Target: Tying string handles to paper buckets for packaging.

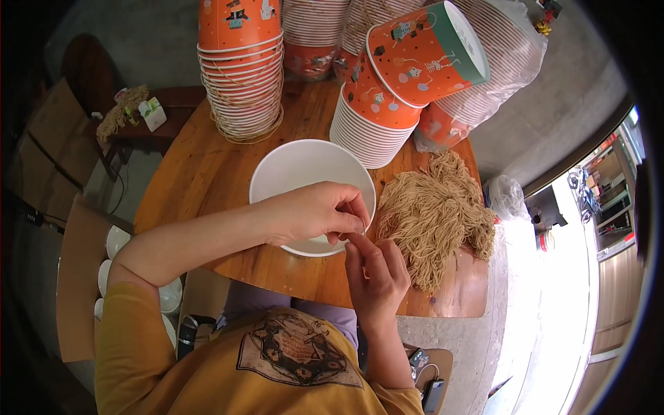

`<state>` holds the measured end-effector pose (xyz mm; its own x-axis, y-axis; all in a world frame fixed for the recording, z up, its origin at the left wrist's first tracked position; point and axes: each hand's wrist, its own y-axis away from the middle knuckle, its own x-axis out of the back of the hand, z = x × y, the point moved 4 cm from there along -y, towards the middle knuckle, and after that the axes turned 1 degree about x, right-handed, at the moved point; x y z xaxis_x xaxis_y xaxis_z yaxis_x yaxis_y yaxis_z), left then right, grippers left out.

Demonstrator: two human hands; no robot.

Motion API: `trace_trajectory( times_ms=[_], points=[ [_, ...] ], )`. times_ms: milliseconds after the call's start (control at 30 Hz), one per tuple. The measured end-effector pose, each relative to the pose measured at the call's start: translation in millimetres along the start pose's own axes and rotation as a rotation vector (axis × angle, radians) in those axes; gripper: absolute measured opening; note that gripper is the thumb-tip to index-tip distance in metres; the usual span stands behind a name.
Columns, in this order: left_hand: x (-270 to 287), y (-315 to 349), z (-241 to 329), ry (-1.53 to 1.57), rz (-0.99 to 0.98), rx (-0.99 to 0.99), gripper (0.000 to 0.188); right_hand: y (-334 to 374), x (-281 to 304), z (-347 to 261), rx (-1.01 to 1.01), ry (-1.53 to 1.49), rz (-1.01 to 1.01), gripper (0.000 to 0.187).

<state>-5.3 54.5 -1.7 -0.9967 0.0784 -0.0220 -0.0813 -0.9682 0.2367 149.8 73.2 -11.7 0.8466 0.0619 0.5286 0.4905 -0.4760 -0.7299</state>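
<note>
A round paper bucket (283, 169) with a white inside stands on the wooden table, its mouth facing up. My left hand (315, 211) reaches across that mouth, fingers bent and pinched at the right rim. There the fingertips of my right hand (377, 270) meet it, thumb and forefinger closed together. Whatever lies between the fingertips is too small to make out. Just right of my right hand lies a heap of tan cords (432, 225), its strands loose and tangled.
Nested orange paper buckets (242, 90) with cords round them rise at the back left. Another stack (377, 124) carries a tilted bucket (425, 55) on top. Behind are plastic-wrapped stacks (494, 69). A cardboard box (76, 290) of white-looking buckets stands left of me, below the wooden table (187, 200).
</note>
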Motion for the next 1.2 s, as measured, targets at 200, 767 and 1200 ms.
trace_trajectory(
  times_ms=[200,767,1200],
  points=[
    [1,2,4,0.033,-0.015,-0.005,0.018,6,-1,24,-0.346,-0.324,-0.056,0.015],
    [-5,8,8,-0.407,0.104,-0.283,0.023,-3,-5,33,-0.578,-0.522,-0.065,0.008],
    [-9,8,13,-0.65,0.234,-0.385,0.012,-4,-2,30,-0.461,-0.407,-0.067,0.011]
  ],
)
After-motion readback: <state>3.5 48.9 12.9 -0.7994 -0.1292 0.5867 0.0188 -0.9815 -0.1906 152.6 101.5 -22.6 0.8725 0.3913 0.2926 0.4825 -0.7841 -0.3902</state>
